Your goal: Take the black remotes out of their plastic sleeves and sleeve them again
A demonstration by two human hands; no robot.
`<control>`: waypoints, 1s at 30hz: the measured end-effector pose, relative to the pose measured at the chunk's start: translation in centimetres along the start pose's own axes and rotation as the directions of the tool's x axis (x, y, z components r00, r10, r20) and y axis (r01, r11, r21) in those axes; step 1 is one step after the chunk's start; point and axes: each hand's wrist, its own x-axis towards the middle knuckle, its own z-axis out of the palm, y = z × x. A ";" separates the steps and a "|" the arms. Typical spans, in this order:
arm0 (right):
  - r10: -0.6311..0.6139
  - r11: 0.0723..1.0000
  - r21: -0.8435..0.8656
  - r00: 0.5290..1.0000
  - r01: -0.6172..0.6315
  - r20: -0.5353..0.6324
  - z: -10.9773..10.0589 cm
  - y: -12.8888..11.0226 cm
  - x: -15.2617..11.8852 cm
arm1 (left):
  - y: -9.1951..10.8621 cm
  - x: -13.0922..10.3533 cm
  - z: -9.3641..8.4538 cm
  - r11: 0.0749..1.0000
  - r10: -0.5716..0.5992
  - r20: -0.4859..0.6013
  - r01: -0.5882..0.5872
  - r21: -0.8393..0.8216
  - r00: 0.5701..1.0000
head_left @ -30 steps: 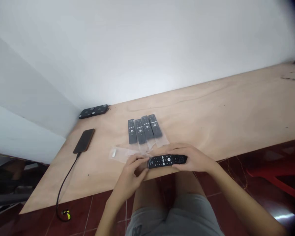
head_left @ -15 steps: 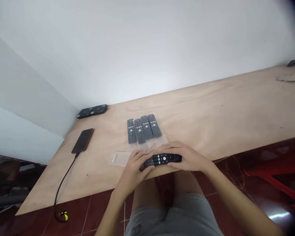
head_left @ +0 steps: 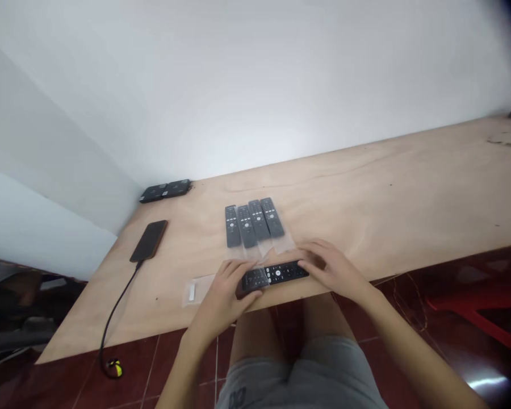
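Note:
A black remote control lies crosswise near the table's front edge, buttons up. Its left part sits inside a clear plastic sleeve, whose far end with a small white strip extends out past my left hand. That hand is closed around the sleeved end, thumb on the near side and fingers on the far side. At the bare right end, my right hand presses its thumb on the remote, its fingers curled behind. Just beyond lie several other remotes side by side, each in a clear sleeve.
A phone with a black cable rests at the left of the wooden table. Two black boxes stand by the wall at the back left. A red stool is on the floor at the right.
The remote has turned slightly and shifted left, with more of it under the plastic sleeve. My right hand has moved from wrapping its right end to a thumb contact there.

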 end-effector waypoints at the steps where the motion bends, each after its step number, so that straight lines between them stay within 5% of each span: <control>1: 0.016 1.000 0.005 0.999 -0.016 -0.028 -0.1 0.2 -0.4 | -0.2 -0.1 0.0 1.000 -0.005 -0.003 0.005 -0.004 1.000; 10: 0.191 0.956 0.227 0.981 -0.184 -0.010 2.7 -2.5 -0.6 | 0.6 1.2 1.6 1.000 0.000 0.035 0.000 0.010 0.999; 18: 0.208 0.828 0.527 0.978 -0.191 0.028 7.1 -3.2 0.5 | 2.8 3.3 4.3 0.993 0.040 0.057 -0.046 0.112 0.998; 25: 0.257 0.769 0.593 0.965 -0.239 0.055 5.3 -2.6 0.4 | 3.0 3.1 3.0 0.997 0.016 0.096 -0.023 0.073 0.995; 30: 0.273 0.782 0.596 0.960 -0.182 -0.065 3.5 -2.6 -0.2 | 2.7 2.5 0.9 0.996 -0.071 0.136 0.063 0.060 0.988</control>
